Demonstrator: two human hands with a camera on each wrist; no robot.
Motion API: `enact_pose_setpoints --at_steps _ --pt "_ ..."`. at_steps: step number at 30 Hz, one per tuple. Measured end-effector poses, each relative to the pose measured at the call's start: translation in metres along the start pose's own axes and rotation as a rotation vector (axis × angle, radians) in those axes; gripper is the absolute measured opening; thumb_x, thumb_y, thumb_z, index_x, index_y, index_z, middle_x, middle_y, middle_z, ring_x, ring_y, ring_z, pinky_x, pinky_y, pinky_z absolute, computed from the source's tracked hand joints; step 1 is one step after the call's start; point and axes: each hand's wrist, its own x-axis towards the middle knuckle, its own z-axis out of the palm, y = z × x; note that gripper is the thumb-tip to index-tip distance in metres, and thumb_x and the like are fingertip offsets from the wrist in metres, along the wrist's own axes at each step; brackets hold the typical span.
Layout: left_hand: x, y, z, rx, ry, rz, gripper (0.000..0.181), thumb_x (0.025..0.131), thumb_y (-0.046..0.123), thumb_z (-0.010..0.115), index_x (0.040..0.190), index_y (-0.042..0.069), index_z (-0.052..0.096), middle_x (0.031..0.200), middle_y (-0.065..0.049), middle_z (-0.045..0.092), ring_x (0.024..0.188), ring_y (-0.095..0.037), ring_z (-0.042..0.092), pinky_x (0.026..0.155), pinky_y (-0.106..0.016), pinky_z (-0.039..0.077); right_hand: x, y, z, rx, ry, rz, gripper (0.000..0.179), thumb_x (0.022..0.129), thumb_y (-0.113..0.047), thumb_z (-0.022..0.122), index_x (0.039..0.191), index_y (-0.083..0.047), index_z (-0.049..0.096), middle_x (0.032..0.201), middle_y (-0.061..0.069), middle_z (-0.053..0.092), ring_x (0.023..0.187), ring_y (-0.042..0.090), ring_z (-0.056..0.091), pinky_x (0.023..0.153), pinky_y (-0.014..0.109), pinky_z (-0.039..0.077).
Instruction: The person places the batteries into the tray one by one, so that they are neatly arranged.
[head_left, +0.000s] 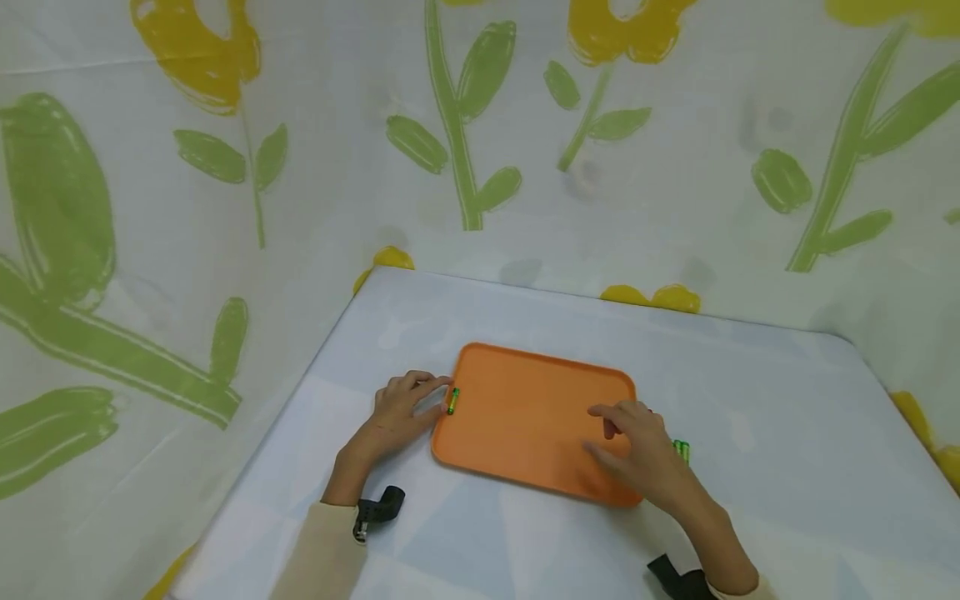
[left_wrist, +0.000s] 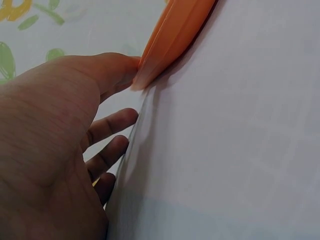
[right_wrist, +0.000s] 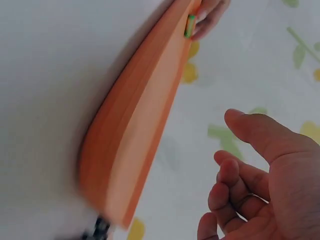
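Observation:
An orange tray [head_left: 525, 417] lies on the table. Near its left rim is a small green battery [head_left: 453, 402], also visible in the right wrist view as a green-edged cylinder [right_wrist: 189, 26]. My left hand [head_left: 397, 412] is at that rim, thumb and index finger spread apart, their tips right beside the battery. In the left wrist view the thumb reaches the tray's edge [left_wrist: 172, 45], while the other fingers are loosely bent. Over the tray's right side my right hand [head_left: 637, 450] hovers with nothing in it, thumb and index finger apart.
Green batteries [head_left: 681, 451] lie on the table just right of the tray, partly behind the right hand. The pale patterned table [head_left: 787, 467] meets a flower-print cloth wall [head_left: 525, 200] at the back and left. Black devices [head_left: 382, 507] are strapped to both wrists.

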Motion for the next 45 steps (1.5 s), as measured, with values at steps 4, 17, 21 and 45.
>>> enact_pose_setpoints --at_steps 4,17,21,45 --pt "-0.001 -0.003 -0.006 0.022 -0.004 -0.014 0.046 0.1 0.037 0.062 0.145 0.025 0.055 0.141 -0.007 0.047 0.127 -0.035 0.037 0.102 -0.057 0.022 -0.011 0.021 -0.015 -0.029 0.0 0.018 0.042 0.078 -0.012 0.087 0.114 -0.005 0.068 0.081 -0.005 0.05 0.084 0.014 0.044 0.074 0.037 0.034" --pt "0.003 -0.02 -0.014 0.027 0.014 -0.023 0.047 0.101 0.038 0.06 0.145 0.023 0.055 0.142 -0.012 0.046 0.127 -0.039 0.037 0.101 -0.06 0.021 -0.038 0.078 -0.036 -0.084 -0.093 0.201 0.044 0.08 -0.014 0.085 0.117 0.0 0.066 0.083 -0.005 0.049 0.086 0.02 0.048 0.072 0.04 0.037" --pt "-0.001 -0.023 -0.011 0.009 0.016 -0.03 0.047 0.101 0.037 0.061 0.145 0.024 0.055 0.142 -0.011 0.046 0.127 -0.039 0.037 0.102 -0.059 0.02 -0.041 0.088 -0.034 -0.088 -0.176 0.27 0.046 0.083 -0.02 0.083 0.12 0.0 0.065 0.085 -0.003 0.051 0.088 0.021 0.048 0.073 0.041 0.033" --pt "0.0 0.002 -0.001 -0.008 0.001 0.016 0.048 0.099 0.039 0.063 0.145 0.023 0.055 0.141 -0.009 0.046 0.127 -0.037 0.037 0.101 -0.058 0.021 -0.054 0.063 -0.064 -0.099 -0.077 0.258 0.039 0.082 -0.023 0.085 0.111 -0.005 0.068 0.084 -0.003 0.05 0.086 0.022 0.048 0.072 0.042 0.038"
